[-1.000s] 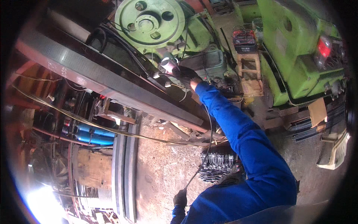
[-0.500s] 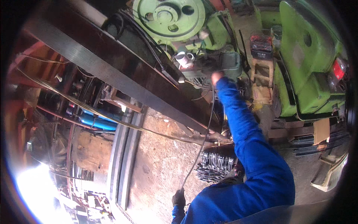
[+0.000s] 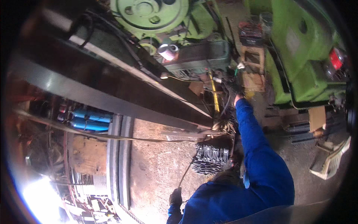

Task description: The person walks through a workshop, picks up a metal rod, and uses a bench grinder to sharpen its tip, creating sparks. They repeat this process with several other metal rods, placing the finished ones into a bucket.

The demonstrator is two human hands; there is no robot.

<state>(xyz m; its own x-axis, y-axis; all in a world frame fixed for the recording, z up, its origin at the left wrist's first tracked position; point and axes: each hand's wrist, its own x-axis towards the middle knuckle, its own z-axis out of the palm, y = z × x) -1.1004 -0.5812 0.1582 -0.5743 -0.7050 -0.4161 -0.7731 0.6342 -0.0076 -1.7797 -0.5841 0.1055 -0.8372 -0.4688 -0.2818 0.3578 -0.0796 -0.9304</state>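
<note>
My left hand (image 3: 175, 196), in a dark glove, is closed round a thin dark cable (image 3: 186, 172) low in the view. The cable runs up from that fist toward a stack of small dark metal parts (image 3: 212, 156) on the floor. My right arm, in a blue sleeve, reaches forward. Its dark-gloved hand (image 3: 234, 89) is among clutter beside the green machine base, near a yellow bar (image 3: 214, 93) and a dark curved cable (image 3: 225, 104). Its fingers blend into the dark background, so what they hold is hidden.
A large steel beam (image 3: 112, 97) crosses from the left to the centre. Green machines stand ahead, one with a wheel (image 3: 149, 16), another at right (image 3: 305, 63). A white mug (image 3: 167, 52) sits on a grey-green housing (image 3: 201, 56). Blue cylinders (image 3: 89, 125) lie at left.
My right hand has moved right and nearer, away from the housing by the mug. The cable that stretched up between my hands now shows only as a shorter piece above my left fist.
</note>
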